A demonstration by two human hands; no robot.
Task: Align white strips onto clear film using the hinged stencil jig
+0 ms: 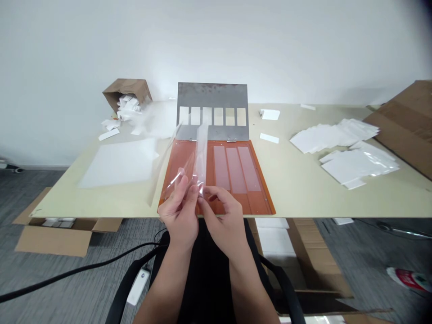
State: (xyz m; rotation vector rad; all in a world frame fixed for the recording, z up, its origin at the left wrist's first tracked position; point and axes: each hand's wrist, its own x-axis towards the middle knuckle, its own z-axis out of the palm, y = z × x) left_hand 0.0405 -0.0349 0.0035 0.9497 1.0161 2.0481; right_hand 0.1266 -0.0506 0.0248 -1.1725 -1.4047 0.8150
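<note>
Both of my hands are over the front edge of an orange jig board [259, 204]. My left hand [180, 220] pinches the lower end of a clear plastic film strip [201, 153], and loose film spreads to its left. My right hand [224, 220] grips the same lower end between thumb and forefinger. The strip stands up from my fingers, slightly blurred. Three pale translucent strips [236, 168] lie in slots on the right side of the board. Hinged to its back edge, a grey metal plate [212, 94] with a row of rectangular windows stands raised.
On the left lie a stack of translucent sheets [118, 164] and a tipped carton [131, 85] spilling white pieces. White packets [359, 164] are spread at right beside a cardboard box [405, 121]. Open cartons [57, 240] sit below the table; a black cable [84, 267] crosses lower left.
</note>
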